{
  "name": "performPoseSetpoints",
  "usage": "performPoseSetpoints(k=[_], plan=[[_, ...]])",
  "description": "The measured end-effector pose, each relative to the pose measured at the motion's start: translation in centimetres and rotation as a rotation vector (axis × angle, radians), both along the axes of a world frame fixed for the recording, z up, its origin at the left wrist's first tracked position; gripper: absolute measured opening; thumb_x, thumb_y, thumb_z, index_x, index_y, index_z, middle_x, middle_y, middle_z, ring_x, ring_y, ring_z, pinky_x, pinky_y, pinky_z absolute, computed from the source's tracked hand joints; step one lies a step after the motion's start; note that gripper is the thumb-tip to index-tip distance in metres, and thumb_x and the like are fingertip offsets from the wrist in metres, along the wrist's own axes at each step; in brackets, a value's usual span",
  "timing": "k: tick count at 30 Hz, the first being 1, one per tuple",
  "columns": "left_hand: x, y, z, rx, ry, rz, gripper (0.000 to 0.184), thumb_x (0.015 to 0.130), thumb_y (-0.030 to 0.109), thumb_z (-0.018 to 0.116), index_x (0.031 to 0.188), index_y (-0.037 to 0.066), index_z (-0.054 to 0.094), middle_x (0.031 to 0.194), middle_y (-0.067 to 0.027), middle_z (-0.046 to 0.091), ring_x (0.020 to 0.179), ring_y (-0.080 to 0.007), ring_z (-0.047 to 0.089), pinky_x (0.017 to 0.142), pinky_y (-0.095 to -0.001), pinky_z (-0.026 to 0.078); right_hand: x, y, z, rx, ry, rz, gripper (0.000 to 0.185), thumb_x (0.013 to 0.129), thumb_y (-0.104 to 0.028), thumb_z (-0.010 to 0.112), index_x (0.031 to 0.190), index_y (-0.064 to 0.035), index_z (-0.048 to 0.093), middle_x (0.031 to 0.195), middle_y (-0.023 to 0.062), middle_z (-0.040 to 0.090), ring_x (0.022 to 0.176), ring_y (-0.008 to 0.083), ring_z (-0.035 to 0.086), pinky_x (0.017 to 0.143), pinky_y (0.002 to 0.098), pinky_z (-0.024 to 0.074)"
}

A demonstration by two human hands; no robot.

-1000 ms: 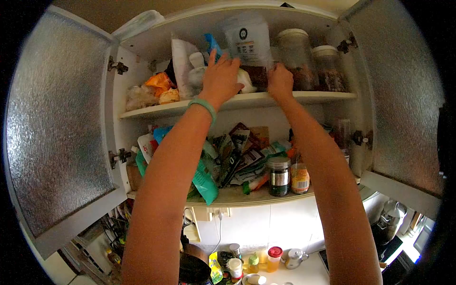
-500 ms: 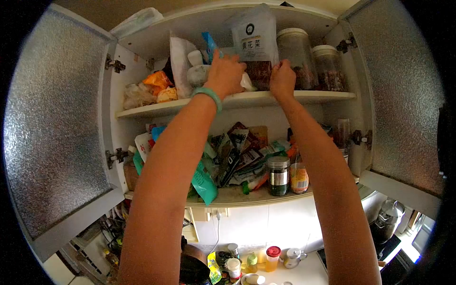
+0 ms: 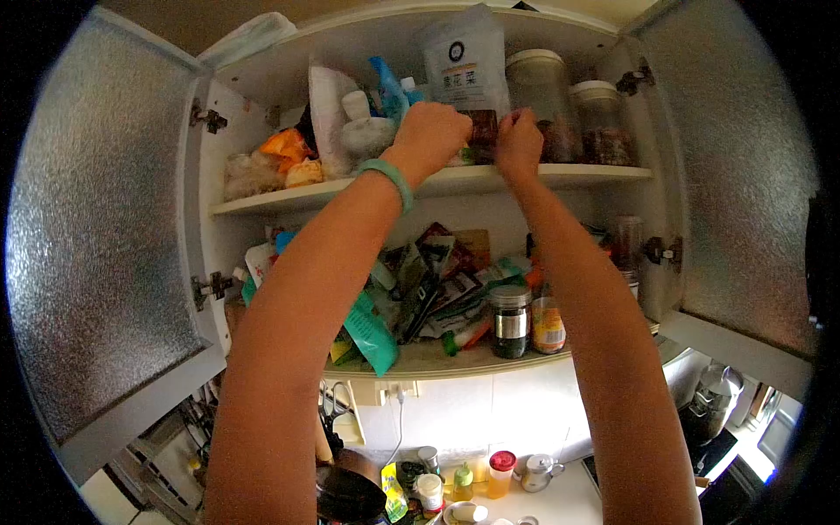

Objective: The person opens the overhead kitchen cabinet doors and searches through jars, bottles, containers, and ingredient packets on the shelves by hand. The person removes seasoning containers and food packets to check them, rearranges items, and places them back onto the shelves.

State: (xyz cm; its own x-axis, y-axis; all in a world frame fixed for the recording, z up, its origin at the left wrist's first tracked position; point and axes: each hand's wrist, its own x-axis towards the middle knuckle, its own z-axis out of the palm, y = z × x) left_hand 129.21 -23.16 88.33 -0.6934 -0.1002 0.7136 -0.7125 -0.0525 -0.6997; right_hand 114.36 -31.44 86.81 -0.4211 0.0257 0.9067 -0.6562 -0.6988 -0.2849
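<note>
Left hand (image 3: 431,137) has edged rightward; can't tell its grip. Right hand (image 3: 520,144) pinches the pouch (image 3: 465,66) just leftward, top up, long axis near-vertical.

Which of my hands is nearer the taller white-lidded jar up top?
Right. Your right hand appears at the lower left of the taller jar; your left hand is farther left, by the labelled pouch.

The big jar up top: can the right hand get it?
Probably yes: nothing seems to block the right hand from the big jar beside it, though it seems busy at the pouch.
</note>
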Motion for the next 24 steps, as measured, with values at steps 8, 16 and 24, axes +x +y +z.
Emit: performPoseSetpoints(k=[8, 16, 24], plan=[[0.0, -0.3, 2.4, -0.129, 0.088, 0.037, 0.006, 0.072, 0.004, 0.065, 0.075, 0.007, 0.069, 0.079, -0.0127, 0.067, 0.079, -0.0269, 0.066, 0.068, -0.0382, 0.053, -0.1, -0.6, 0.5, 0.045, -0.042, 0.169, 0.023, 0.09, -0.018, 0.052, 0.097, 0.0038, 0.047, 0.084, 0.0256, 0.063, 0.081, 0.0435, 0.062, 0.07, 0.0499, 0.0484], [0.8, 0.0, 3.8, -0.248, 0.021, 0.101, 0.01, 0.069, 0.005, 0.065, 0.077, 0.009, 0.07, 0.076, -0.0114, 0.066, 0.079, -0.0269, 0.064, 0.069, -0.0381, 0.053, 0.1, 0.4, 0.1, -0.001, -0.083, 0.18, 0.023, 0.09, -0.018, 0.053, 0.095, 0.0042, 0.05, 0.085, 0.0255, 0.062, 0.08, 0.0423, 0.061, 0.069, 0.0489, 0.0474], [-0.7, -1.3, 1.6, -0.101, 0.042, 0.031, 0.011, 0.071, 0.005, 0.063, 0.081, 0.005, 0.068, 0.078, -0.0146, 0.064, 0.081, -0.0302, 0.063, 0.068, -0.0403, 0.052, -0.2, -0.1, -0.6, -0.031, 0.147, 0.125, 0.025, 0.085, -0.018, 0.059, 0.104, -0.0017, 0.057, 0.079, 0.0169, 0.065, 0.072, 0.0335, 0.063, 0.064, 0.0422, 0.0481]])
